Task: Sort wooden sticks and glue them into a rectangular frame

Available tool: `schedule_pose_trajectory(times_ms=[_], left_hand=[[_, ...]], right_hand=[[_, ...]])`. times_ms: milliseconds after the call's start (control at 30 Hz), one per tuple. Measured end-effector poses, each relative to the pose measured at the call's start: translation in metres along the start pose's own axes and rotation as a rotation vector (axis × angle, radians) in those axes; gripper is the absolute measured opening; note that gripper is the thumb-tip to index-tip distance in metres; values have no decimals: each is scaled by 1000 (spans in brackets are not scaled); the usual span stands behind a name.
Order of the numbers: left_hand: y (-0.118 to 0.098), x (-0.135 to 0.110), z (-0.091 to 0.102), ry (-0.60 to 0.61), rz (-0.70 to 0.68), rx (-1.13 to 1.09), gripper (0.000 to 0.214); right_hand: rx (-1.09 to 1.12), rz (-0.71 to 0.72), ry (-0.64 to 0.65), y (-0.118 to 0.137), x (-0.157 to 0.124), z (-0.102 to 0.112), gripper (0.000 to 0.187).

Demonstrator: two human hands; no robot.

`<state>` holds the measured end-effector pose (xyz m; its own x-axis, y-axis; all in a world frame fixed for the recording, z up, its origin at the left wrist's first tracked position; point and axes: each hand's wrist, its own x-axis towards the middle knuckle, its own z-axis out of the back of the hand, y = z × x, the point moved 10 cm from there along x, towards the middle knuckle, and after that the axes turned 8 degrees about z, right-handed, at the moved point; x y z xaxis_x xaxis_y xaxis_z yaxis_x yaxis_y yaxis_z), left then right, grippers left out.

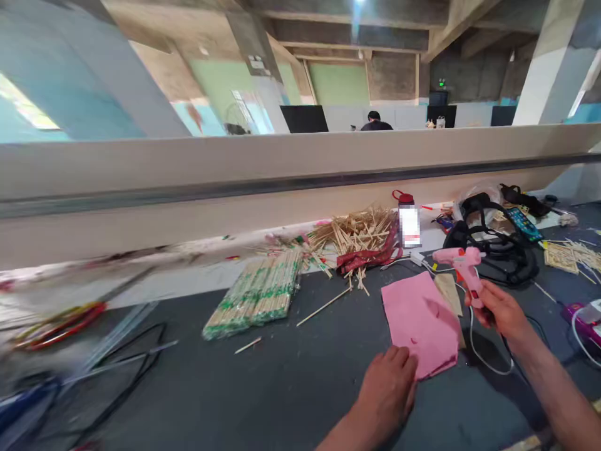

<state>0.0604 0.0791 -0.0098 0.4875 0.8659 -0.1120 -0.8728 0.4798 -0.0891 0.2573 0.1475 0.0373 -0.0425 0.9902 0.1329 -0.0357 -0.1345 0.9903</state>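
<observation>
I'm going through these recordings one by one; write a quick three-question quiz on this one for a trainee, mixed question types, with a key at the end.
1. Multiple choice: which of the person's hands holds the pink glue gun? a) left b) right c) both
2. True or false: in the picture, the plastic-wrapped sticks lie to the left of the pink sheets.
3. Short answer: what colour is the cap of the bottle standing by the pile of loose sticks?

Key
1. b, the right hand
2. True
3. Red
</observation>
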Motion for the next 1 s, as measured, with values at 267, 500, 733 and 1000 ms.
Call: schedule_pose_trajectory(times_ms=[267,500,733,1000], left_hand=[[36,-26,-11,-57,90,-24,17],[10,-15,-3,4,-28,-21,9],[82,-44,14,17,176,-11,22],[92,-50,13,-142,169,-138,27]], right_hand=[[-451,105,-66,-2,12,10,33],[-206,186,-104,35,26,-6,33],[-554,377,-390,116,-13,72,31],[-198,382,-741,151,-56,153,20]])
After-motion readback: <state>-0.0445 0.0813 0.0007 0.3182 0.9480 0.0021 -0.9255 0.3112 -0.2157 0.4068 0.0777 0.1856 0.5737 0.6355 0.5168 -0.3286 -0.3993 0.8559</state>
